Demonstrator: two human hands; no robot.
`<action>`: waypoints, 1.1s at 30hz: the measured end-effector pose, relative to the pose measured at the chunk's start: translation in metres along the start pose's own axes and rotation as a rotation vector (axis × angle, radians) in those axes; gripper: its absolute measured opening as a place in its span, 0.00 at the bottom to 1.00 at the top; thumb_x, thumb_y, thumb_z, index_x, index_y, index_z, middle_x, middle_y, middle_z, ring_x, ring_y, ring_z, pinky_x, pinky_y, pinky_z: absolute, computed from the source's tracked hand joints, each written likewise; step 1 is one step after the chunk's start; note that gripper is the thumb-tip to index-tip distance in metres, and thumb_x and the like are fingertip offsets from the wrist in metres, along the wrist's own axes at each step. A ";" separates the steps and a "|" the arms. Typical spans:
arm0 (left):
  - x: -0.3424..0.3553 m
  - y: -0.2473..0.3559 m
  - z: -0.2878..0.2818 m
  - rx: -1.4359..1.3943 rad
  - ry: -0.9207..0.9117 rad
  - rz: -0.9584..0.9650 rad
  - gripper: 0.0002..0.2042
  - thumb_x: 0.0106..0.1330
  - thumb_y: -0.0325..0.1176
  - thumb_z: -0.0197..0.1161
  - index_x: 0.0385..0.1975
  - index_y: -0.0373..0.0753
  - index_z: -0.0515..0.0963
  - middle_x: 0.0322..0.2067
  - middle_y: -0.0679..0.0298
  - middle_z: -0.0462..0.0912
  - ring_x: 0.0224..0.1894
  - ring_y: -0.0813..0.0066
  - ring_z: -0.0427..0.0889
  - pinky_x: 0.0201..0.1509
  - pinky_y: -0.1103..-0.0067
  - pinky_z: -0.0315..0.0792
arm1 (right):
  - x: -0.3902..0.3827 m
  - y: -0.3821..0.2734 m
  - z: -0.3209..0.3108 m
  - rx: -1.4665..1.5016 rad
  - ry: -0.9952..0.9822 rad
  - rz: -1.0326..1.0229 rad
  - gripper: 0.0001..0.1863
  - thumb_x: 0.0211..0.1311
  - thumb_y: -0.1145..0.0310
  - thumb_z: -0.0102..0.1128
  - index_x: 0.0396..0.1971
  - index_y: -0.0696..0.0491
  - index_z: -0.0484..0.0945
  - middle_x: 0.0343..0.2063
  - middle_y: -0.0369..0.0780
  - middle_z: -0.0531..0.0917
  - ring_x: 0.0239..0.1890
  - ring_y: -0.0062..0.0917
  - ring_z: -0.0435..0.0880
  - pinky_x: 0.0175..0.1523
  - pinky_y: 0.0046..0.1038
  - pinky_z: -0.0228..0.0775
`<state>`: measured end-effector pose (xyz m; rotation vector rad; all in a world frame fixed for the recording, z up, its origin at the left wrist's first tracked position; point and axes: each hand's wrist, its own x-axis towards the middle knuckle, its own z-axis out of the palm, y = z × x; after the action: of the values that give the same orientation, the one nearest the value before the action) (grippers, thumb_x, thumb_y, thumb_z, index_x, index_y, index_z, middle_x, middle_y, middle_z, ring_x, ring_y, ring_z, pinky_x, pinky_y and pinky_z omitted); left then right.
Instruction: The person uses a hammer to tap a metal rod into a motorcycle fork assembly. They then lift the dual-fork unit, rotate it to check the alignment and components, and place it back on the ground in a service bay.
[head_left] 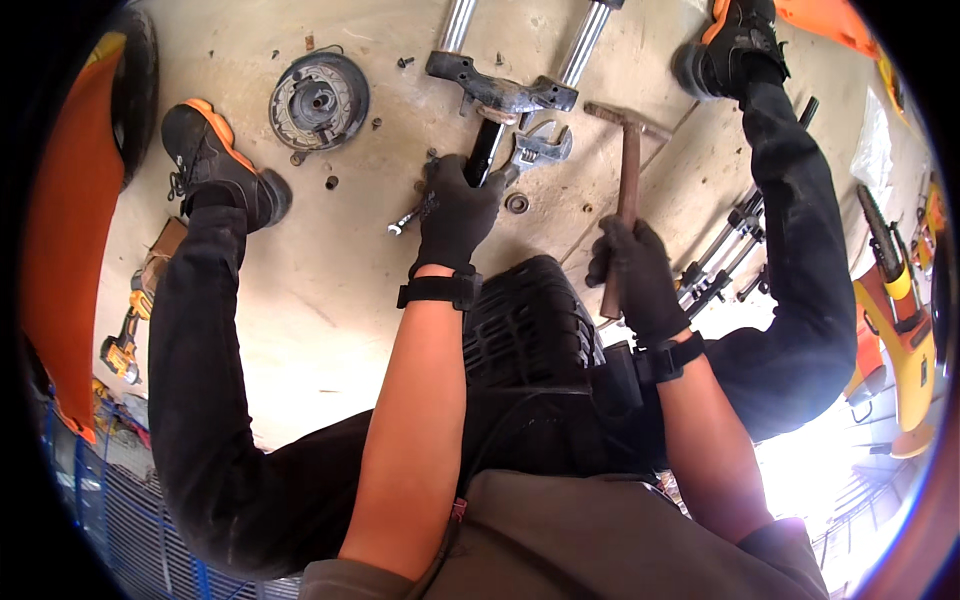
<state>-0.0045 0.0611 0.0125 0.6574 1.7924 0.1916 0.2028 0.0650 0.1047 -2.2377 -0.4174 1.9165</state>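
My gloved left hand (455, 205) is closed around the black tube (490, 140) of a fork clamp (500, 85), which carries two chrome fork tubes (585, 45) reaching past the top edge. Just right of that hand lies an adjustable wrench (540, 146); a small wrench (400, 224) shows at its left, partly hidden. My gloved right hand (630, 265) grips the wooden handle of a hammer (628, 170), its head pointing away from me. A round washer or bearing (517, 203) lies between my hands.
A brake plate assembly (318, 100) and loose bolts lie upper left. Below my hands is a black crate (520, 325). Orange panels (70, 260) and a yellow power tool (125, 345) are at left; more fork parts (730, 240) and yellow bodywork (905, 330) at right, beside my bent legs.
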 end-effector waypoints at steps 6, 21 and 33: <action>0.017 0.006 0.007 -0.402 0.206 0.163 0.27 0.54 0.40 0.68 0.49 0.26 0.72 0.34 0.52 0.82 0.37 0.60 0.82 0.45 0.71 0.75 | 0.048 0.048 0.005 -0.471 -0.151 0.025 0.20 0.64 0.59 0.57 0.30 0.65 0.76 0.24 0.48 0.82 0.26 0.31 0.83 0.32 0.32 0.74; 0.050 0.000 0.006 -0.907 -0.316 0.083 0.13 0.66 0.34 0.62 0.46 0.36 0.77 0.40 0.69 0.79 0.41 0.83 0.76 0.48 0.82 0.71 | 0.157 -0.123 0.039 -0.932 0.380 -0.555 0.27 0.57 0.48 0.59 0.33 0.63 0.80 0.30 0.54 0.83 0.38 0.45 0.83 0.46 0.39 0.73; 0.038 0.011 0.006 -1.042 -0.249 -0.001 0.19 0.59 0.35 0.70 0.47 0.33 0.76 0.36 0.67 0.80 0.36 0.83 0.77 0.41 0.85 0.72 | 0.175 -0.183 0.133 -0.699 -0.355 -0.719 0.19 0.61 0.52 0.62 0.44 0.51 0.79 0.23 0.42 0.80 0.22 0.31 0.79 0.29 0.33 0.74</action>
<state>-0.0024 0.0893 -0.0161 -0.0759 1.2129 0.9190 0.0774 0.2862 -0.0261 -1.6052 -1.8804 1.8793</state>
